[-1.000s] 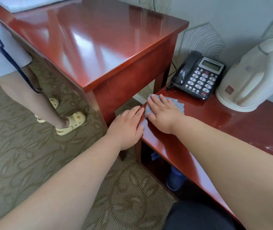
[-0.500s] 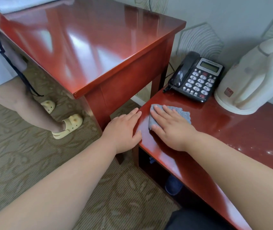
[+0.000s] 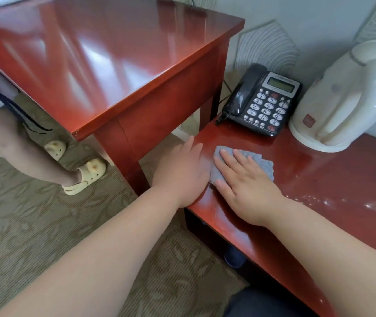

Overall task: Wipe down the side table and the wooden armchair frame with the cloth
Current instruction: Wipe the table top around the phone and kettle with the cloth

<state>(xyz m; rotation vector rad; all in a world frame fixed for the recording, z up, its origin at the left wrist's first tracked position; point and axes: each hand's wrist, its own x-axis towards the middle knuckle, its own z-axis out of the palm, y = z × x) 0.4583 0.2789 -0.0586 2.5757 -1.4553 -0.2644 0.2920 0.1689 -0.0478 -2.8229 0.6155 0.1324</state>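
Note:
A low red-brown side table [image 3: 319, 191] fills the right of the head view. On its left part lies a grey cloth [image 3: 262, 163], pressed flat under my right hand [image 3: 244, 181], whose fingers are spread on it. My left hand [image 3: 182, 172] rests palm down on the table's left edge, right beside the cloth, holding nothing. White dusty specks show on the tabletop to the right of my right wrist. No armchair is in view.
A taller glossy red-brown table [image 3: 104, 65] stands at the upper left. A black telephone [image 3: 264, 99] and a white kettle [image 3: 347, 97] sit at the back of the side table by the wall. Another person's legs in yellow sandals [image 3: 86, 175] stand on the carpet at left.
My right hand has slid the cloth toward me and to the right, away from the telephone. My left hand has kept its place on the table's edge.

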